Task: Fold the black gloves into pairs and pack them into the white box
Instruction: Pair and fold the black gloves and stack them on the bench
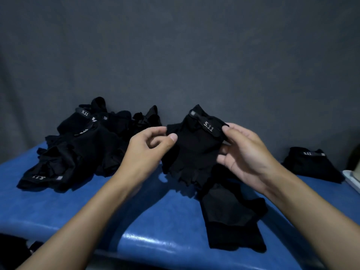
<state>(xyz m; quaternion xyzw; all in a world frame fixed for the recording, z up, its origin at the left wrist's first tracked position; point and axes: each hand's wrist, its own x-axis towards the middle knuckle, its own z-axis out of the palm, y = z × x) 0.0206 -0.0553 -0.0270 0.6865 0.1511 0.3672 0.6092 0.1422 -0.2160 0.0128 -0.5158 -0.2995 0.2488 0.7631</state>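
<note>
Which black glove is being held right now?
The glove pinched between the left hand and right hand, 5.11 strap up; all others lie on the blue table.

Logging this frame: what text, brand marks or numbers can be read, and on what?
"5.11" on the held glove's wrist strap.
"5.11" on the top pile glove's strap.
"5.11" on the folded gloves at the right.
"5.11", upside down, on the front pile glove's cuff.
Unreadable: a partly hidden strap print; small grey tags.

white box (353, 179) cut off, glove pile (78, 152) indistinct
</note>
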